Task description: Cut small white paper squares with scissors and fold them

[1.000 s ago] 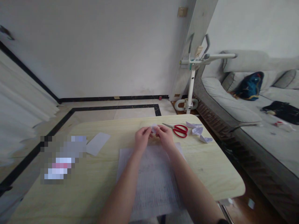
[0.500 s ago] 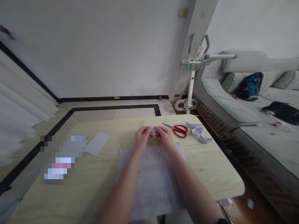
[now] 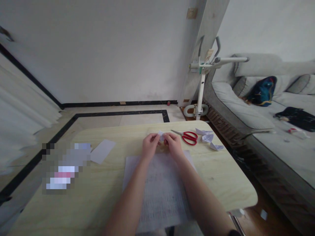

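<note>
Both of my hands meet over the far middle of a light wooden table [image 3: 221,177]. My left hand [image 3: 149,146] and my right hand [image 3: 174,144] each pinch a small white folded piece of paper [image 3: 161,135] held between their fingertips, just above the tabletop. Under my forearms lies a large printed sheet of paper [image 3: 161,193]. Red-handled scissors [image 3: 189,137] lie just right of my right hand.
Several small folded paper pieces [image 3: 209,139] sit past the scissors near the table's right corner. A white paper slip [image 3: 102,151] lies at the left, beside a blurred-out patch. A grey sofa [image 3: 246,111] with a blue bag and a white exercise machine [image 3: 202,85] stand to the right.
The small paper has been turned a little between my fingertips; both hands stay in nearly the same place.
</note>
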A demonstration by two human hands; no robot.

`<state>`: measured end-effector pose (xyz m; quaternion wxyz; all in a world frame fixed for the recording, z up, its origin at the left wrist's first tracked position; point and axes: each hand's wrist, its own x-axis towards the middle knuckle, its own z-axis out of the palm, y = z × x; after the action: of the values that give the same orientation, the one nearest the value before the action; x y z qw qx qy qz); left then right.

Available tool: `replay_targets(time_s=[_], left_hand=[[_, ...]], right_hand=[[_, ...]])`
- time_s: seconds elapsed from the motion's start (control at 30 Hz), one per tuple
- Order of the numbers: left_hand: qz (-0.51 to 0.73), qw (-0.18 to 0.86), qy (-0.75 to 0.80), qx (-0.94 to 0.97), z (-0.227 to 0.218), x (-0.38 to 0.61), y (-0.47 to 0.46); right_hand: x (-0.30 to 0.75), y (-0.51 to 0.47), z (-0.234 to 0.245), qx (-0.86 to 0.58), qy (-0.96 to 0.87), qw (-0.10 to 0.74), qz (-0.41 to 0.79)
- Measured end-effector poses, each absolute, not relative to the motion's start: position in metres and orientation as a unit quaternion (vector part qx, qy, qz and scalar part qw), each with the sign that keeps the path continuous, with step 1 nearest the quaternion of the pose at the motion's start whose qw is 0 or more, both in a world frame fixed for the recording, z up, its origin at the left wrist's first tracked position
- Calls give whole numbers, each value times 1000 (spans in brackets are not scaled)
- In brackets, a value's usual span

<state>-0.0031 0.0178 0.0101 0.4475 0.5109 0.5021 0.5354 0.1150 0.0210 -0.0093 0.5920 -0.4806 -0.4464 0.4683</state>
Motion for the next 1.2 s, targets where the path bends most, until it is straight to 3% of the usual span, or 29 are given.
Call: replay_targets(time_s=[0.77, 1.2], left_hand=[[502, 430, 488, 570, 5, -1, 16], [528, 429, 501, 536, 7, -3, 17]], right_hand=[[117, 22, -10, -454, -403, 628, 486], [113, 20, -5, -494, -452, 587, 454]])
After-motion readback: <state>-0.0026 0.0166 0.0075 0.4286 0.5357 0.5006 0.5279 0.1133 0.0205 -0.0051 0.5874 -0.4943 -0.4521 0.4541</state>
